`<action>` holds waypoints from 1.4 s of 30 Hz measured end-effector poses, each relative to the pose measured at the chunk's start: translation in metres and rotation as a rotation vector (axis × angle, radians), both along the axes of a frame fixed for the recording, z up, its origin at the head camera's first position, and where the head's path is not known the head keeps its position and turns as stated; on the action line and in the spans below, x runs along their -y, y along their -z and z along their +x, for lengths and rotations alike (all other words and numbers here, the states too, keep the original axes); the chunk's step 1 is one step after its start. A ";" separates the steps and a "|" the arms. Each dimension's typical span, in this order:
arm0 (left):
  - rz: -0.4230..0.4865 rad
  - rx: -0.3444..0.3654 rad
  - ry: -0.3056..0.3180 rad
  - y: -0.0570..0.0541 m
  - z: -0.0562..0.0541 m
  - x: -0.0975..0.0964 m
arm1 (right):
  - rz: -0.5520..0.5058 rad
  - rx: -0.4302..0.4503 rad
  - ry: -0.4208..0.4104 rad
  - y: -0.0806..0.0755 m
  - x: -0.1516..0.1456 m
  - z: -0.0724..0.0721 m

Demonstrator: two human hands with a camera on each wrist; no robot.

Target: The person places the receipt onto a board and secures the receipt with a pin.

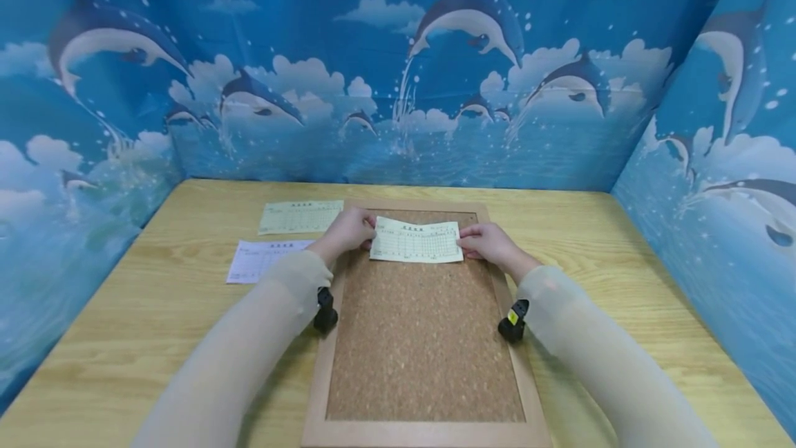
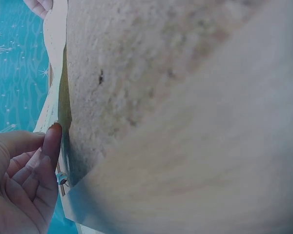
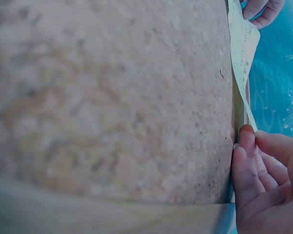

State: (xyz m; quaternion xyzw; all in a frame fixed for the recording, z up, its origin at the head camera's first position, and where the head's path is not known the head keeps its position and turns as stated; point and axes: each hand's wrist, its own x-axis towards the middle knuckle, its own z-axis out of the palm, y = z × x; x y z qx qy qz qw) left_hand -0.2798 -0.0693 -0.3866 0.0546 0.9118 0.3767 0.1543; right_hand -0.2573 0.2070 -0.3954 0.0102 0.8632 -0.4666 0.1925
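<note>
Between my two hands a pale green printed form is held by its short edges over the upper part of a wood-framed cork board. My left hand pinches the form's left edge between thumb and fingers. At the opposite edge my right hand pinches it the same way. In the right wrist view the paper bows slightly between the hands, close over the cork. The left wrist view shows the left thumb and fingertips meeting at the sheet's edge.
Left of the board lie another pale green form and a white-lilac form, the latter partly covered by my left arm. All rests on a wooden table. Blue dolphin-print curtains stand behind and at both sides.
</note>
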 end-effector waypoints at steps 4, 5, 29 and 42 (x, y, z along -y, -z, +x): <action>-0.023 -0.005 -0.003 -0.002 -0.002 -0.002 | 0.018 -0.005 0.006 0.001 0.000 -0.002; -0.024 -0.006 -0.004 -0.002 -0.003 -0.003 | 0.023 -0.007 0.009 0.001 -0.001 -0.002; -0.243 -0.109 0.019 -0.010 -0.002 -0.012 | 0.085 -0.055 0.009 0.002 0.000 -0.011; -0.472 -0.196 0.373 -0.018 0.032 -0.019 | 0.119 -0.041 0.039 -0.002 0.003 -0.012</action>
